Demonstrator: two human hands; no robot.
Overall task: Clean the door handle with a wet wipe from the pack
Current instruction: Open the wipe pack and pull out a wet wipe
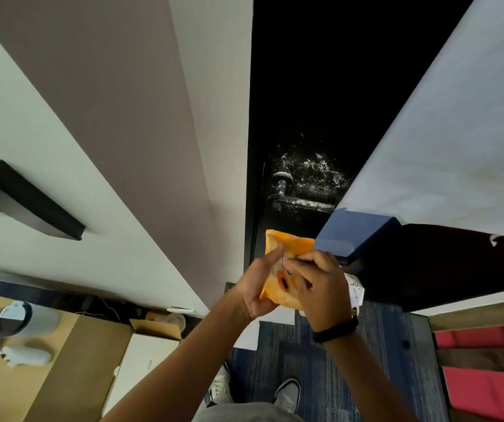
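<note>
A: Why is the pack (287, 269) held up in front of the body and not set down?

B: It looks soft, so it needs a support. The left hand (257, 287) cups it from the side and below, with the thumb laid up its face. That keeps it steady while the other hand works at the top.

A: And the right hand (317, 281)?

B: It lies over the pack's front, fingers curled down onto it. They seem to be pinching at the flap or at a wipe near the opening. I cannot tell which, because the fingers hide that spot. No wipe shows free of the pack yet.

A: Where is the handle (302, 202) from the pack?

B: Just above it, on the black door (305, 86), and a little to the right. The lever and the door around it carry white specks and smears. That is the dirt to be wiped off.

A: So why stand this close?

B: My guess is that once a wipe is out, one short reach upward brings it to the lever. The pack hangs directly under the work.

A: Anything in the way?

B: A blue block (354, 233) sticks out just right of the pack's top corner, near the lever's tip. A hand rising on that side could brush it. The shoes (287, 391) stand on carpet (366, 345) below the pack.
</note>
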